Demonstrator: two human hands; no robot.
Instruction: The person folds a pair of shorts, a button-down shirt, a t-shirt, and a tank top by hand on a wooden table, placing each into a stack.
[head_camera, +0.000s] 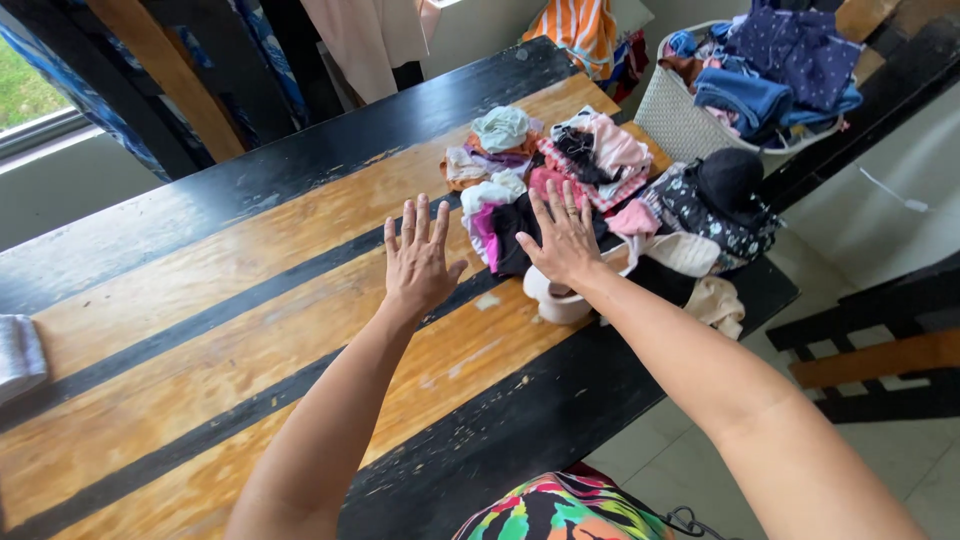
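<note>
We reach over the long wooden table (200, 300) toward the heap of small clothes (600, 200), our right hand (562, 238) spread flat, seemingly resting on a dark garment (515, 235), our left hand (418, 258) open-fingered, holding nothing, just beside it.

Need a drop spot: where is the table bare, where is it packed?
Bare: the wood from the left hand across to the folded cloth at the table edge, plus the near strip. Crowded: the clothes pile under the right hand, beside the laundry basket.
</note>
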